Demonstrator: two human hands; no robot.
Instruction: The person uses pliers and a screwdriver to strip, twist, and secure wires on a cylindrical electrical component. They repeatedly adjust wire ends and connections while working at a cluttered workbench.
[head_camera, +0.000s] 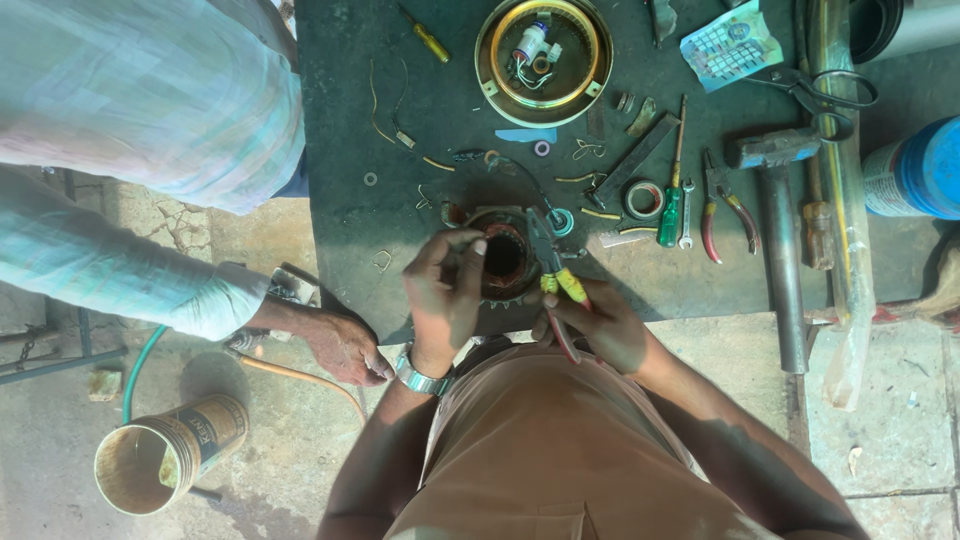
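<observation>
While the person leans over the near edge of the dark workbench (380, 220), both forearms come up from below and bend inward toward a round toothed motor core (503, 262) lying at that edge. The left hand (443, 300), with a metal watch (420, 378) at the wrist, is arched over the core's left side, fingers curled and the fingertips (476, 246) pinched on its rim; whether a wire sits between them I cannot tell. The right hand (600, 325) is closed around the yellow handles of a pair of pliers (553, 268), wrist bent down, the nose of the tool pointing up and resting at the right rim of the core.

Further back on the bench lie a round brass-coloured housing (543, 60) with wires inside, a green screwdriver (671, 200), red-handled pliers (722, 205), a hammer (780, 230), scissors (815, 92) and a yellow screwdriver (428, 36).

To the left, another person in a pale striped shirt reaches down, their hand (345, 345) held low beside the bench near an orange hose (300, 378). An open can (165, 455) stands on the concrete floor.
</observation>
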